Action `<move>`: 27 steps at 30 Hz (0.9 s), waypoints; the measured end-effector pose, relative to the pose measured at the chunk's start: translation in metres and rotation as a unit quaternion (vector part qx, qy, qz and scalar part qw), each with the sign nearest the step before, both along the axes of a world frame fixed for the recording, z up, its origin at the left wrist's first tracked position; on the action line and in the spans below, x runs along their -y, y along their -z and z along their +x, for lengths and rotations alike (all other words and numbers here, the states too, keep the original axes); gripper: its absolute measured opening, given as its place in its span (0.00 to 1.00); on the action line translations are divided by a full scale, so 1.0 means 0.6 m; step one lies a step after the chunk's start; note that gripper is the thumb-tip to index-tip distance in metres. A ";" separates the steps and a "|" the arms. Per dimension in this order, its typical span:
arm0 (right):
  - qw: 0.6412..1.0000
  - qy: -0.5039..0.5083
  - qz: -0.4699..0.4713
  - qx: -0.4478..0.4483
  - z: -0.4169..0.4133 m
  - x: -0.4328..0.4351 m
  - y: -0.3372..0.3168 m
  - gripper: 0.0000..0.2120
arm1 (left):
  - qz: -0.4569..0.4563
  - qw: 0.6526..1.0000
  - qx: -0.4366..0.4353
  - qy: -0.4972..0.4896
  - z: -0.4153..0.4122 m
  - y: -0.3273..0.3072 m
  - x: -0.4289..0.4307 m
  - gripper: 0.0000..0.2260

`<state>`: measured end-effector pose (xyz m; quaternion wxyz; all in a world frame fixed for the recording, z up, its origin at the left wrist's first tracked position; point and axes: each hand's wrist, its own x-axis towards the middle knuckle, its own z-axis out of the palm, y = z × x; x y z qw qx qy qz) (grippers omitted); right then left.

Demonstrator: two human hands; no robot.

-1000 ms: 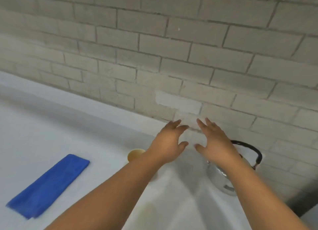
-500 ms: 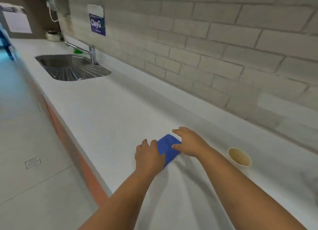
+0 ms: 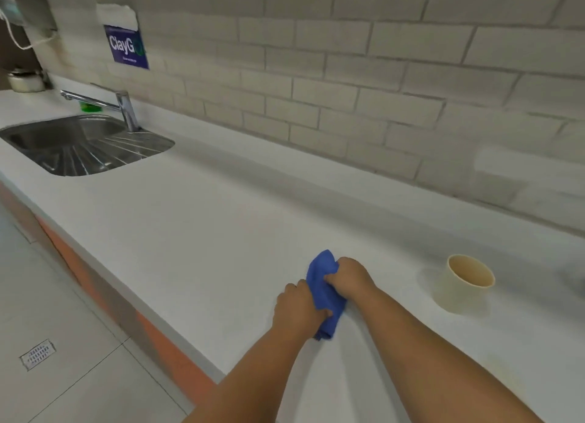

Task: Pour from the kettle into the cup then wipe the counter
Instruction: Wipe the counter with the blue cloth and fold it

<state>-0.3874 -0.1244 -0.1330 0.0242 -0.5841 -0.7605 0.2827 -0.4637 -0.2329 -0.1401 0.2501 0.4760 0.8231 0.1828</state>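
A bunched blue cloth [image 3: 322,285] rests on the white counter [image 3: 205,220] near its front edge. My left hand [image 3: 296,311] grips the cloth's near end, and my right hand [image 3: 349,277] grips its far side. A beige paper cup [image 3: 463,285] stands upright on the counter to the right of my hands, apart from them. The kettle is out of view.
A steel sink [image 3: 79,145] with a tap [image 3: 125,106] sits at the far left of the counter. A grey brick wall [image 3: 380,90] with a blue sign [image 3: 126,47] runs behind. The counter's front edge drops to a tiled floor [image 3: 47,343] on the left.
My view swung left from the kettle to the cloth. Both hands came down onto the flat blue cloth, then closed on it and bunched it up.
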 end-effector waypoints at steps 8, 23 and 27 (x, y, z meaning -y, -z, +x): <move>0.942 0.062 0.038 -0.327 0.079 0.070 -0.030 0.04 | 0.135 0.974 0.166 0.074 -0.018 0.019 0.003 0.16; 0.918 0.278 0.175 -0.220 0.451 0.250 -0.102 0.08 | 0.047 0.865 0.303 0.398 0.298 -0.003 0.079 0.09; 0.909 0.352 0.170 -0.142 0.506 0.252 -0.054 0.09 | 0.056 0.873 0.224 0.430 0.355 0.016 0.076 0.07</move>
